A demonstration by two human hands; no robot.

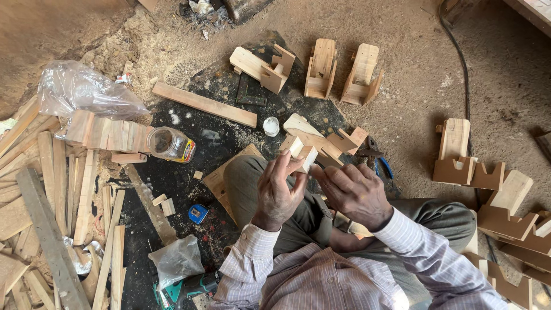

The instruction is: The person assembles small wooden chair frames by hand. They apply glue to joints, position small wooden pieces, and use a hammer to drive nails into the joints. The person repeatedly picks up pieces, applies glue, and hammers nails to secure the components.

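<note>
Above my lap, my left hand pinches the small wooden block while my right hand, fingers loose, should steady it squarely

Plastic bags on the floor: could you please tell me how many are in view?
2. One large clear plastic bag lies at upper left above the wood strips; a smaller bag lies at bottom centre beside the green drill. Others may be hidden.

Seated worker seen from above: a long-sleeved shirt of pale fabric with fine pinkish-lilac vertical stripes, its buttoned cuffs closed at both wrists. The left hand and right hand are bare, without gloves, rings or a watch. Olive-grey trousers cover the folded legs beneath the arms.
</note>
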